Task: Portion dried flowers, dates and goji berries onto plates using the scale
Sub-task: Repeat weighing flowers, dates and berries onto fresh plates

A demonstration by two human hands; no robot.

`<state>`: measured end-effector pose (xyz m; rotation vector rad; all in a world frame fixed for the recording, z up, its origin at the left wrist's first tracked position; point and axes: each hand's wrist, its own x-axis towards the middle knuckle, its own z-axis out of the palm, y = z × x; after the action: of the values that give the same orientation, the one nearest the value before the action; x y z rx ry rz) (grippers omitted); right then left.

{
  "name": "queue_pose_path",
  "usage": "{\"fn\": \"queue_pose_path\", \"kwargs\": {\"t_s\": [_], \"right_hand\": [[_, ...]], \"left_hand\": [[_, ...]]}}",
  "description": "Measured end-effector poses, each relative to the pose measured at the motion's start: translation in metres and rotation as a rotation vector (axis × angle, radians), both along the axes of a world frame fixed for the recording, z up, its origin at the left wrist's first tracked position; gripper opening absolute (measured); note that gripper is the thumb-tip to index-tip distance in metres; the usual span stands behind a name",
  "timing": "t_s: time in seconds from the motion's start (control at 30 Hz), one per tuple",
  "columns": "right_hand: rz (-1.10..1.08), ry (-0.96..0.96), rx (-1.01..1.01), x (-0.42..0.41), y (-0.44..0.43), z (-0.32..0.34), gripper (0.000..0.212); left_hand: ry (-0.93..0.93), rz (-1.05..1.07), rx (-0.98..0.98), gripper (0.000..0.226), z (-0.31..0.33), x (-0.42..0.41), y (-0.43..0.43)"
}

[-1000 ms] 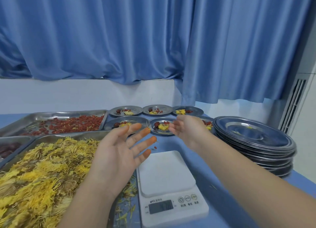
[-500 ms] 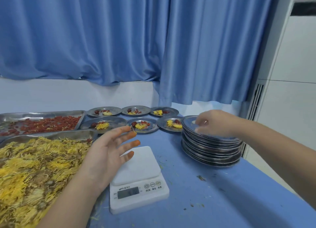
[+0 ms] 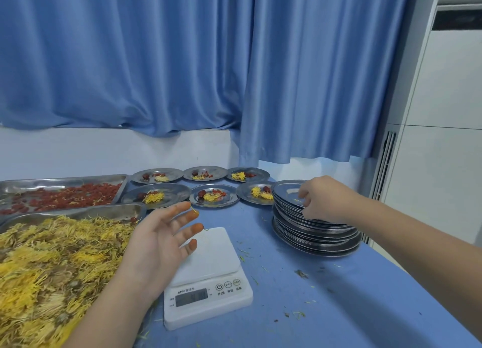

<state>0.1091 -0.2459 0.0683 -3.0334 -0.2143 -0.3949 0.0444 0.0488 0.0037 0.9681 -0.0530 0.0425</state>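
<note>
At right of centre the right hand (image 3: 320, 199) curls its fingers over the rim of the top plate (image 3: 287, 191) on the stack of steel plates (image 3: 313, 239), while the left hand (image 3: 156, 240) hovers with fingers spread above the left edge of the white scale (image 3: 211, 274) at lower centre, beside the tray of dried flowers (image 3: 52, 256).

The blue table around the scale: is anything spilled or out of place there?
Yes. Loose petal strands and a darker crumb lie scattered on the table right of the scale. The left hand has orange-stained fingertips, with a petal clinging to one.
</note>
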Motion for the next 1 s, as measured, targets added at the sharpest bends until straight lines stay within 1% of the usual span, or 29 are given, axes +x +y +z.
{"fn": "queue_pose_path", "kwargs": {"t_s": [0.1,0.2,0.23,0.3,0.4,0.5,0.53,0.7,0.8,0.87,1.0], "right_hand": [[0.001,-0.051,0.01,-0.001,-0.003,0.002,0.025],[0.005,-0.125,-0.016,-0.005,-0.007,0.005,0.009],[0.005,-0.177,-0.067,-0.007,-0.008,0.005,0.007],[0.023,-0.325,-0.188,-0.01,-0.009,0.003,0.011],[0.083,-0.546,-0.285,-0.021,-0.006,-0.002,0.012],[0.198,-0.738,-0.256,-0.033,0.004,-0.006,0.01],[0.248,-0.773,-0.238,-0.036,0.009,-0.009,0.011],[0.527,-0.875,-0.174,-0.046,0.039,-0.036,0.011],[0.683,-0.871,-0.145,-0.049,0.064,-0.058,0.013],[0.74,-0.837,-0.127,-0.048,0.08,-0.072,0.011],[0.797,-0.785,-0.089,-0.042,0.104,-0.094,0.017]], "left_hand": [[-0.003,-0.012,0.006,0.021,0.001,0.0,-0.001],[0.001,-0.014,0.005,0.021,0.001,0.001,0.0],[0.003,-0.014,0.002,0.02,0.001,0.001,0.0],[0.006,-0.007,-0.008,0.022,0.001,0.002,0.002],[0.009,0.013,-0.018,0.023,0.001,0.002,0.005],[0.005,0.033,-0.033,0.022,0.003,0.002,0.007],[0.003,0.045,-0.04,0.021,0.003,0.002,0.009],[-0.036,0.186,-0.082,0.02,0.006,0.001,0.016],[-0.078,0.301,-0.097,0.021,0.007,0.001,0.02],[-0.096,0.354,-0.127,0.02,0.008,0.001,0.022],[-0.101,0.392,-0.15,0.017,0.008,0.001,0.025]]}}
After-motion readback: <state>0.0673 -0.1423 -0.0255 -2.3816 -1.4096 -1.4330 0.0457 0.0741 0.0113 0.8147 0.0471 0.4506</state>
